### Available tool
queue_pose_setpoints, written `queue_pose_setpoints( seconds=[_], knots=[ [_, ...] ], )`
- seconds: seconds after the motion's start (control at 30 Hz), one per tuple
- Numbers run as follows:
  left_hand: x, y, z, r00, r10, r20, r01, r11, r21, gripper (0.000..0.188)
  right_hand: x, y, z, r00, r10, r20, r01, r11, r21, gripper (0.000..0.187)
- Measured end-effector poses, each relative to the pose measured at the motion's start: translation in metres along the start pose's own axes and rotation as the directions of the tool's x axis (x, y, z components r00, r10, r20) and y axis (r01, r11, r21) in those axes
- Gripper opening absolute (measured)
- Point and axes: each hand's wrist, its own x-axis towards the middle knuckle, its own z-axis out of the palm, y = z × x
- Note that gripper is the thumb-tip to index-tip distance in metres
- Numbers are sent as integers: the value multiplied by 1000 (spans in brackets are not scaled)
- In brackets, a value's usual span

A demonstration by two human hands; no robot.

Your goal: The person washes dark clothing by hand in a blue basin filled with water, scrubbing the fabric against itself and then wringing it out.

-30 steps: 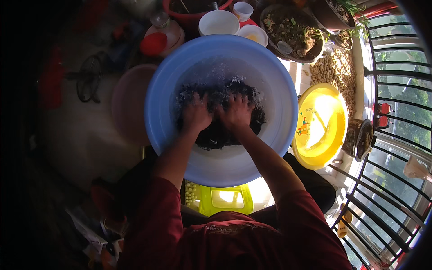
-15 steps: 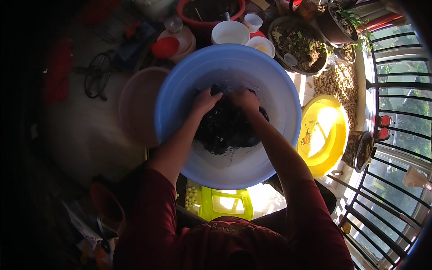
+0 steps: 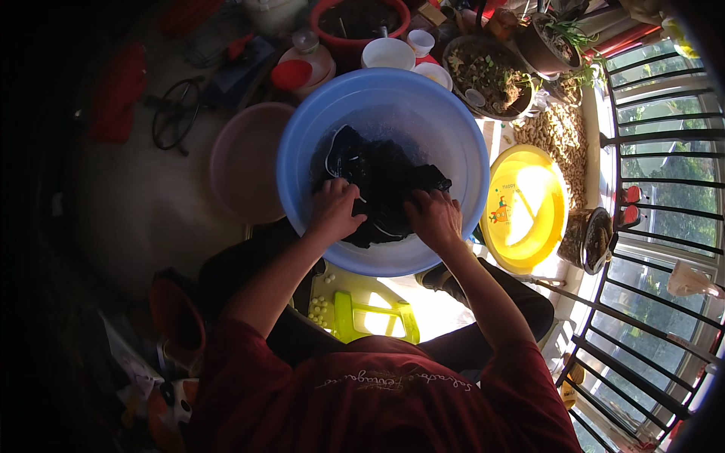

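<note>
A wet black garment (image 3: 389, 174) with thin white trim lies bunched in a large blue basin (image 3: 296, 136); a little cloudy water shows around it. My left hand (image 3: 334, 208) grips the near left part of the cloth, its fingers curled over the dark fabric and the thumb toward the middle. On the near right side, my right hand (image 3: 436, 217) is closed on another part of the garment, fingers bent into it. The fingertips of both hands are partly hidden in the folds.
Right of the basin stands a yellow basin (image 3: 557, 192), with a pinkish tub (image 3: 243, 162) on the left. Behind are a white bowl (image 3: 388, 54), a red tub of soil (image 3: 321, 30) and plant pots. A green stool (image 3: 345, 317) sits close to me; a barred window lines the right.
Both hands have drawn back toward me from the far middle of the basin and moved apart. The garment is more spread out, its white trim now showing. My head view has shifted slightly.
</note>
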Motion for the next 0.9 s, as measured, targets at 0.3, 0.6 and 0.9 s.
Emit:
queue_pose_setpoints(
  seconds=[0.3,0.6,0.9],
  knots=[
    [59,-2,42,988,-120,100,94,967,235,117,78,11,84,924,-295,-243,208,921,-329,67],
    [134,-35,23,931,-57,362,-4,986,165,103,157,18,96,962,-131,-239,90,981,-173,46],
    [139,-48,17,988,43,146,-40,999,-28,74,193,15,67,995,27,-94,-28,1000,-5,40]
  ],
)
